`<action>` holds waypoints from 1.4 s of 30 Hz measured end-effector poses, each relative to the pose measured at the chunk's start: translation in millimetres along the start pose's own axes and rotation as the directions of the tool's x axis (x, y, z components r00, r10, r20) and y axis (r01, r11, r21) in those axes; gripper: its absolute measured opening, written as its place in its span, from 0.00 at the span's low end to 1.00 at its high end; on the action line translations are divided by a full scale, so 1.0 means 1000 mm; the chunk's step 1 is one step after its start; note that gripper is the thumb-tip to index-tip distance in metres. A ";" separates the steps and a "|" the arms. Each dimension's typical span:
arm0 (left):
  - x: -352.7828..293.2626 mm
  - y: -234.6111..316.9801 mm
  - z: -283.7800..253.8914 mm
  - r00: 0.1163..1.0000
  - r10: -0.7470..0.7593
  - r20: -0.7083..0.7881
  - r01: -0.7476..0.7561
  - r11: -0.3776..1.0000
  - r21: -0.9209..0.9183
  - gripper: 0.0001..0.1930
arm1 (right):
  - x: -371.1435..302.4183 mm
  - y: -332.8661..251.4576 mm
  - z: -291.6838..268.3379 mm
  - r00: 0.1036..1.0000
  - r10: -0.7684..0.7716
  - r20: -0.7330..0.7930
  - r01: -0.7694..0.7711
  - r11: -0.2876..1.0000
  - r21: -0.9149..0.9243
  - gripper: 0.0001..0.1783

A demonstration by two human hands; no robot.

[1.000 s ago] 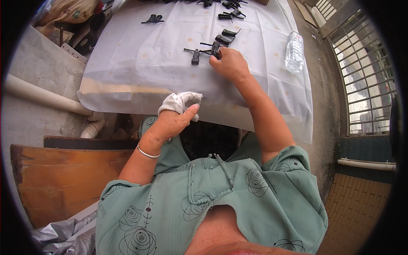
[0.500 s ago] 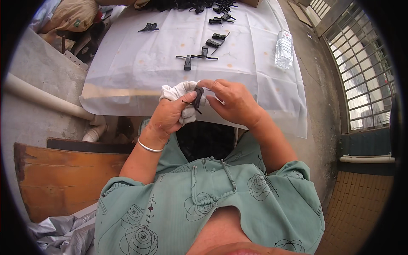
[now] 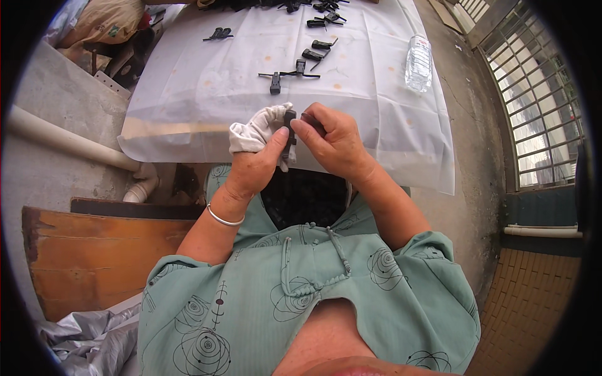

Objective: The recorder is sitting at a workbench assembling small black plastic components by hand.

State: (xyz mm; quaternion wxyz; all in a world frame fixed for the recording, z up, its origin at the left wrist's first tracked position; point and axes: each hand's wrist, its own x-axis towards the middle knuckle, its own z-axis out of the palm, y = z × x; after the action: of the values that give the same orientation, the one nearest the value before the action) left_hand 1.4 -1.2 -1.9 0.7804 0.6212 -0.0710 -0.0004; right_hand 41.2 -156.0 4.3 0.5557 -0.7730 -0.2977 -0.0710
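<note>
I have a slim black piece (image 3: 289, 135) standing roughly upright in my left hand (image 3: 258, 150), just over the near edge of the counter (image 3: 188, 81). My bare left thumb presses it from one side, and my other left fingers, wrapped in white cloth (image 3: 252, 135), back it up from behind. My right hand (image 3: 335, 135) is curled in close by the same edge of the counter, its thumb tip up against the piece or very nearly; something dark shows in the fold of those fingers, but I can't tell whether I'm gripping a thing there or it is only shadow. On the counter, beyond my hands, two black pieces with thin strips (image 3: 288, 75) lie near each other, two more (image 3: 318, 50) sit a little farther toward the counter's far side, and a dark heap (image 3: 326, 9) spreads along its far end. A pair of black pieces (image 3: 218, 34) lies toward the counter's left side, and a clear bottle (image 3: 418, 64) is near its right edge. Under the counter's near edge, between my knees, is something dark (image 3: 307, 197). A pale pipe (image 3: 75, 141) runs left of the counter, above a brown board (image 3: 106, 257).
</note>
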 end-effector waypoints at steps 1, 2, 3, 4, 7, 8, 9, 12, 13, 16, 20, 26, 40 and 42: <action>0.001 -0.003 0.000 1.000 -0.001 -0.004 0.001 1.000 -0.001 0.16 | -0.001 -0.007 0.000 1.000 0.001 0.004 -0.001 1.000 0.002 0.10; 0.004 -0.005 0.002 0.998 0.056 -0.036 -0.055 0.998 0.022 0.15 | -0.003 -0.015 0.001 0.987 -0.160 0.011 0.160 0.986 -0.040 0.10; 0.005 -0.007 0.005 0.992 0.113 -0.061 -0.110 0.993 0.046 0.15 | -0.005 -0.020 0.000 0.949 -0.314 0.022 0.315 0.945 -0.084 0.11; 0.003 -0.005 0.006 0.992 0.112 -0.060 -0.109 0.993 0.044 0.15 | -0.006 -0.017 0.001 0.950 -0.313 0.022 0.313 0.946 -0.086 0.11; -0.001 0.000 0.007 0.997 -0.035 0.070 0.035 0.999 0.000 0.15 | -0.002 -0.004 0.003 0.966 -0.216 -0.144 0.184 0.961 -0.204 0.10; -0.002 0.000 0.007 0.997 -0.036 0.072 0.037 0.999 -0.002 0.15 | -0.001 -0.003 0.001 0.966 -0.214 -0.145 0.182 0.961 -0.207 0.10; -0.003 0.000 0.005 0.995 -0.025 0.099 0.028 0.999 -0.027 0.15 | 0.001 0.000 0.001 0.994 -0.033 -0.101 0.023 0.994 -0.105 0.10; -0.004 0.009 0.005 0.994 -0.068 0.087 0.063 0.996 0.056 0.16 | -0.001 -0.002 -0.004 0.993 0.116 -0.004 -0.115 0.992 0.050 0.12; -0.005 0.012 0.006 0.992 -0.118 0.047 0.109 0.981 0.161 0.16 | -0.003 -0.003 -0.005 0.996 0.087 0.026 -0.089 0.990 0.110 0.13; -0.003 0.003 0.009 0.998 -0.010 -0.057 0.019 0.987 0.161 0.16 | -0.010 -0.002 -0.002 0.994 0.034 0.101 -0.031 0.999 -0.024 0.15; -0.001 -0.005 0.009 0.954 0.300 0.022 -0.272 0.830 0.487 0.15 | -0.009 0.001 0.003 0.969 0.177 0.171 -0.179 0.984 0.000 0.14; -0.003 -0.006 0.007 0.959 0.282 -0.002 -0.235 0.801 0.551 0.15 | -0.017 0.011 0.020 0.962 0.264 0.066 -0.272 0.944 0.189 0.14; 0.002 0.008 -0.001 0.990 -0.090 0.112 0.068 0.981 0.183 0.17 | -0.013 0.006 -0.009 0.995 0.033 0.092 -0.035 0.999 0.025 0.09; 0.001 0.015 0.001 0.979 -0.135 0.152 0.120 0.988 0.101 0.17 | -0.012 0.006 -0.005 0.988 0.109 0.105 -0.123 0.983 0.137 0.09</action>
State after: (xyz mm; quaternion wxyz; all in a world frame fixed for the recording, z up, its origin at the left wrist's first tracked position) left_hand 0.8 1.5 12.9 0.7416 0.6573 -0.0929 -0.0966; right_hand 35.7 -166.4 -3.5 0.5977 -0.7498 -0.2830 0.0208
